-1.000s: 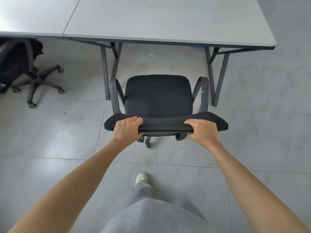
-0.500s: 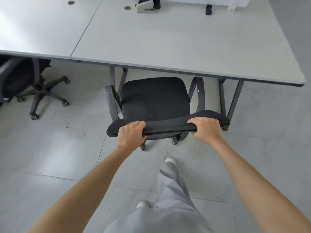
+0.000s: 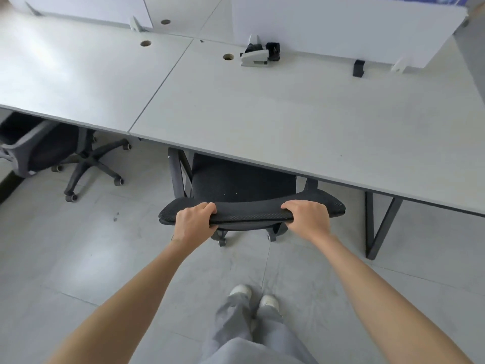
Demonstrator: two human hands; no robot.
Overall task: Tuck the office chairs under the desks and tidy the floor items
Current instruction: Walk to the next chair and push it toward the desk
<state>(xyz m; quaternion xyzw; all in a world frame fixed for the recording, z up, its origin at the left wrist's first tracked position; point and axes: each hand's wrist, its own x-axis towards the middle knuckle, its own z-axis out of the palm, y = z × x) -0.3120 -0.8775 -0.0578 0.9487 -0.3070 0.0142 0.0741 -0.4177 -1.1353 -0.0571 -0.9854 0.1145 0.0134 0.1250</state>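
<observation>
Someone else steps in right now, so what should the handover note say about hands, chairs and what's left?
Left hand and right hand both grip the top edge of the black mesh office chair. Its seat sits partly under the grey desk; the backrest is still outside.
Left: finish the push. A second black swivel chair at the left desk looks only partly tucked, and small debris lies on the floor tiles.

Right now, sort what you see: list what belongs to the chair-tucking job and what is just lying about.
Belongs to the job:
- black chair, backrest gripped by left hand and right hand
- desk above it
- second chair at the left desk

Just lying about:
- white clamp bracket
- black clip
- divider panel
</observation>
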